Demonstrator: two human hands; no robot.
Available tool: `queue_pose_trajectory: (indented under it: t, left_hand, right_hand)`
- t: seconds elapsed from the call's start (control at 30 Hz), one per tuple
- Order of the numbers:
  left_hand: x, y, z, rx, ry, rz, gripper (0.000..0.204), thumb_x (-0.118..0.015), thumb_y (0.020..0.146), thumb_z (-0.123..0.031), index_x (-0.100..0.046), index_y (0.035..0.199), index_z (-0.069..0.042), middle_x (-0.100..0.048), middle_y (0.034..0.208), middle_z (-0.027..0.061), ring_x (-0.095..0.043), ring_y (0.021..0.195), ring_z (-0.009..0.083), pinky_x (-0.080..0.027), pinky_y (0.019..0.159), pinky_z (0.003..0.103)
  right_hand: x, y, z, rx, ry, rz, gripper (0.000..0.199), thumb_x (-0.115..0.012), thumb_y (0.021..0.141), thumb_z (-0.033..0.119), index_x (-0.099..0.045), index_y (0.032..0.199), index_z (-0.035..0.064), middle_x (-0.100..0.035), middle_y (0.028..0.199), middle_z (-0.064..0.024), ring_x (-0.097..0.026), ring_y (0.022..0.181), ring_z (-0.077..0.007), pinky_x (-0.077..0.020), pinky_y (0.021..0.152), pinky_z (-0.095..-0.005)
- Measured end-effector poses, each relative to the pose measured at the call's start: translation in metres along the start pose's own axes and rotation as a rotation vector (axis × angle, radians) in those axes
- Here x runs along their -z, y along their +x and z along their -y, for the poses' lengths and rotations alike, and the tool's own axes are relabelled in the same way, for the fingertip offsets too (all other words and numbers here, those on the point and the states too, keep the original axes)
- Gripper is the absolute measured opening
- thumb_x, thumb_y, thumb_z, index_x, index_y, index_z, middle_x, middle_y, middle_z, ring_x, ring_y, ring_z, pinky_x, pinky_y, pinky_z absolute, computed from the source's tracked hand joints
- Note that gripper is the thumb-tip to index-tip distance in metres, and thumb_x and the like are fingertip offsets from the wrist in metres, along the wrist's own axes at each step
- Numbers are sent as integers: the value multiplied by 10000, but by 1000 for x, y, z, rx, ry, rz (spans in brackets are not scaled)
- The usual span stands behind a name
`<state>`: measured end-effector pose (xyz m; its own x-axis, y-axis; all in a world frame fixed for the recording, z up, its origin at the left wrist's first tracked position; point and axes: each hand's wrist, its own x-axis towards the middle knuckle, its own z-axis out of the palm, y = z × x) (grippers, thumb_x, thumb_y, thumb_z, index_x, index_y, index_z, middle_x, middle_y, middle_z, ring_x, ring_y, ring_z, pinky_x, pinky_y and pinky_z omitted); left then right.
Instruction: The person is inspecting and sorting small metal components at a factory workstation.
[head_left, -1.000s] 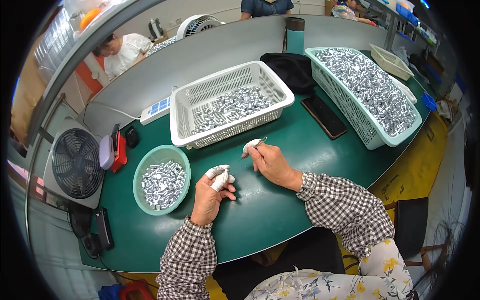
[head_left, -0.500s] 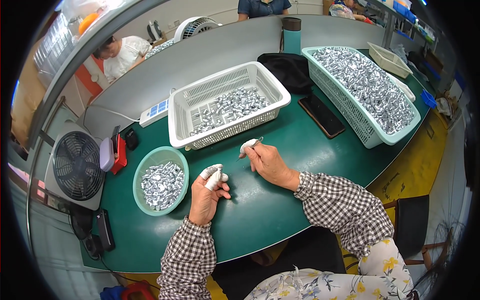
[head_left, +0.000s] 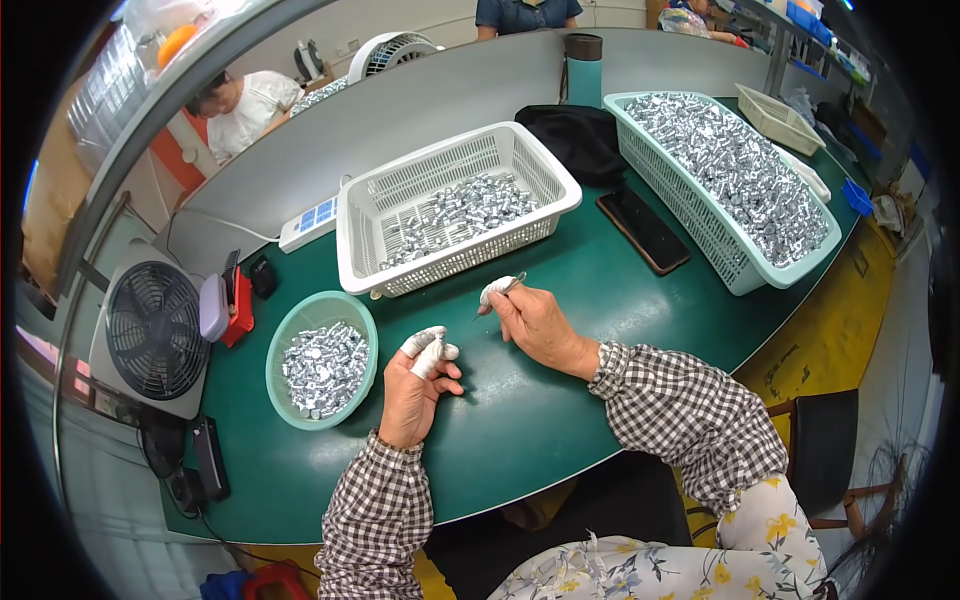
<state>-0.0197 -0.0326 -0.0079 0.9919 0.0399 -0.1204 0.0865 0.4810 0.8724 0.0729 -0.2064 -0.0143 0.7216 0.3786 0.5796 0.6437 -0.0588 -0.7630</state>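
Observation:
My left hand (head_left: 413, 392) is over the green table (head_left: 520, 410), just right of a round mint-green basket (head_left: 373, 352) of small silver metal parts (head_left: 325, 370). White wrapping covers its thumb and forefinger, which are pinched together; whatever sits between them is too small to make out. A short distance to the right, my right hand (head_left: 540, 325) is closed round a thin pointed metal tool (head_left: 517, 281), its tip slanting down toward the left hand. A finger of this hand is wrapped in white too. The hands are apart.
Beyond my hands stands a white basket (head_left: 470, 262) partly filled with silver parts. A heaped mint-green basket (head_left: 690, 225) is at the right, beside a phone (head_left: 643, 230). A fan (head_left: 155, 330), a power strip (head_left: 308, 226) and a teal bottle (head_left: 584, 75) edge the table. A co-worker (head_left: 245, 110) sits beyond the partition.

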Motion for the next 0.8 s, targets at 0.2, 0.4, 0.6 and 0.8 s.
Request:
queue_pose_trajectory:
  t: [0.2,0.4,0.6,0.8]
  left_hand:
    - [-1,0,0,-2,-6,-10,244,-527,886,-118,-489,1101,-10,-593,899,98,-587,700,138,-530,555,249]
    - [-1,1,2,-13,-10,-22,248,-519,891,-120,-485,1110,-10,-595,913,103,-589,708,142,-532,562,253]
    - [5,3,5,-23,-81,-4,253,-516,895,-127,-483,1121,-19,-582,877,86,-581,695,135,-532,556,248]
    - [-1,5,5,-18,-50,-16,254,-512,896,-123,-481,1127,-22,-569,865,76,-574,681,127,-526,540,237]
  right_hand:
    - [-1,0,0,9,7,-12,149,-501,883,81,-517,775,-20,-596,698,-138,-588,604,-287,-454,520,-340]
    - [-3,-1,-8,108,-23,-25,187,-447,924,104,-551,823,-14,-571,681,-60,-496,450,-107,-400,425,-244]
    - [-2,-3,3,53,-30,8,122,-511,873,68,-546,797,-20,-581,684,-141,-569,565,-280,-442,494,-333]
    - [-2,-7,7,173,-78,18,85,-524,859,52,-555,818,-16,-586,721,-131,-574,571,-273,-448,494,-331]
